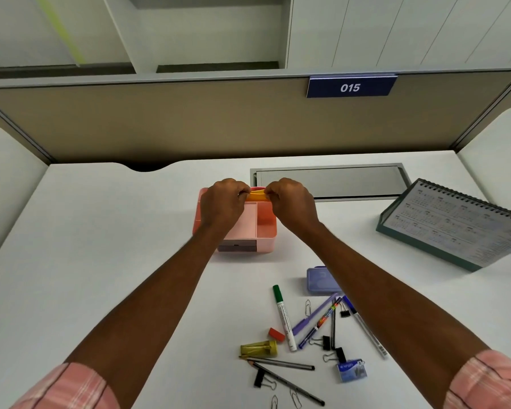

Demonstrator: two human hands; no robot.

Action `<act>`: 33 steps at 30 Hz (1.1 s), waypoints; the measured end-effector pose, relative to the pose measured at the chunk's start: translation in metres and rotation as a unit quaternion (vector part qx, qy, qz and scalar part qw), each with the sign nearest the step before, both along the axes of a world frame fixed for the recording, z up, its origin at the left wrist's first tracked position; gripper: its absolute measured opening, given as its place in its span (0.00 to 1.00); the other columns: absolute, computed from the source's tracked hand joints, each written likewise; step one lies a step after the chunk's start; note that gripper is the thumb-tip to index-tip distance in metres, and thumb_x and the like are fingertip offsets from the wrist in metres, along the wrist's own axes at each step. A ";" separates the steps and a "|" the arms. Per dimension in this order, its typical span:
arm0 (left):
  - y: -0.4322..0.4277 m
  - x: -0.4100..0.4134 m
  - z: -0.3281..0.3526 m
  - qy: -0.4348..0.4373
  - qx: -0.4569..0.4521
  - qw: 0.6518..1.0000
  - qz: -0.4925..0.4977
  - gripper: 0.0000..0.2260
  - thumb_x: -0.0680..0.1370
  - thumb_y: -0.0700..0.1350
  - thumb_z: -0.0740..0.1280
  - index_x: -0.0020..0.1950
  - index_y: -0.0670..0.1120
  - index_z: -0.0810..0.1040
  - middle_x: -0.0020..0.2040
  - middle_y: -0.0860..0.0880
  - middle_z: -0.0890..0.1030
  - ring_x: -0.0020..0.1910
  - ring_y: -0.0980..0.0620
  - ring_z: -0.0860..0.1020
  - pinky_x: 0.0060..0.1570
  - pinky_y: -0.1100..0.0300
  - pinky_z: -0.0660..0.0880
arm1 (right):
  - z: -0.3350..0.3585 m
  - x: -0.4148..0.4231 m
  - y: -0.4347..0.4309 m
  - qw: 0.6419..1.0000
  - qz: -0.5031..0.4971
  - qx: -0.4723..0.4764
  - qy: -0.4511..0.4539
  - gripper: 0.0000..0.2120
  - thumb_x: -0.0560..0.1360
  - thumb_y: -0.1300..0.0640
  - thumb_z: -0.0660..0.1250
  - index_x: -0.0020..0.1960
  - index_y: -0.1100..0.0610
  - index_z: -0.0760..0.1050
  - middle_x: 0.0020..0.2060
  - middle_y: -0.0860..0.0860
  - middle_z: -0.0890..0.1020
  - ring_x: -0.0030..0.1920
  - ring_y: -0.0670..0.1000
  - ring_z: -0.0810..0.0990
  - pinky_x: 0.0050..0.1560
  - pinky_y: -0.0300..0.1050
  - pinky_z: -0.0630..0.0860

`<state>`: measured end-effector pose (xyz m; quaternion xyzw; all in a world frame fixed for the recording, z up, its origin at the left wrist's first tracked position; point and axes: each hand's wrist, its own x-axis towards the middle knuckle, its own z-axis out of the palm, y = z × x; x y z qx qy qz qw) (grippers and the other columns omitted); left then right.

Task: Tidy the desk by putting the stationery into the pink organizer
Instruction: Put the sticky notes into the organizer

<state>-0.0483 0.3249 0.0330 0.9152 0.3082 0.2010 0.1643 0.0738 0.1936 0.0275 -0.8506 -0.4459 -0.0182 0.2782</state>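
The pink organizer point(264, 231) stands mid-desk, with open compartments and a small grey drawer at its front. Above its back edge my left hand point(223, 202) and my right hand point(292, 203) both pinch a flat orange-yellow item point(258, 195), one at each end. Loose stationery lies near me: a green-capped marker point(283, 318), purple pens point(316, 317), pencils point(281, 364), a yellow sharpener point(260, 348), a red eraser point(276, 334), a lilac box point(322, 280), black binder clips point(326, 342), paper clips point(295, 398) and a blue staple box point(351, 370).
A spiral desk calendar point(455, 222) stands at the right. A grey cable-tray lid point(328, 181) is set into the desk behind the organizer. A beige partition point(189, 122) with a "015" sign closes off the back.
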 end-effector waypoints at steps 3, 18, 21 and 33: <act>0.000 0.001 -0.001 -0.001 0.001 1.000 -0.001 0.14 0.84 0.54 0.66 0.61 0.49 0.86 0.59 0.48 0.86 0.52 0.46 0.84 0.53 0.56 0.78 | -0.001 0.002 -0.001 1.000 -0.003 0.004 -0.008 0.11 0.80 0.52 0.69 0.56 0.56 0.85 0.49 0.55 0.86 0.45 0.56 0.83 0.42 0.40 0.71; 0.007 0.005 0.021 -0.030 0.026 0.999 0.002 0.06 0.80 0.47 0.71 0.54 0.51 0.87 0.51 0.51 0.87 0.49 0.49 0.81 0.44 0.60 0.73 | 0.017 0.009 0.010 1.000 -0.021 0.005 -0.012 0.05 0.79 0.58 0.69 0.52 0.54 0.84 0.46 0.52 0.85 0.44 0.54 0.81 0.39 0.41 0.69; 0.007 0.005 0.009 0.018 0.013 1.000 0.003 0.09 0.82 0.51 0.68 0.57 0.51 0.87 0.55 0.49 0.87 0.50 0.48 0.82 0.49 0.56 0.78 | 0.008 0.007 0.009 0.999 -0.012 -0.030 -0.004 0.07 0.78 0.56 0.71 0.55 0.55 0.85 0.48 0.55 0.83 0.46 0.54 0.80 0.40 0.42 0.70; 0.000 0.015 0.005 0.069 -0.013 0.996 0.054 0.13 0.83 0.52 0.67 0.61 0.48 0.85 0.58 0.46 0.86 0.51 0.45 0.83 0.52 0.53 0.80 | 0.002 0.005 0.008 0.999 -0.008 -0.041 -0.007 0.11 0.79 0.53 0.71 0.57 0.58 0.84 0.50 0.57 0.83 0.48 0.56 0.81 0.44 0.46 0.76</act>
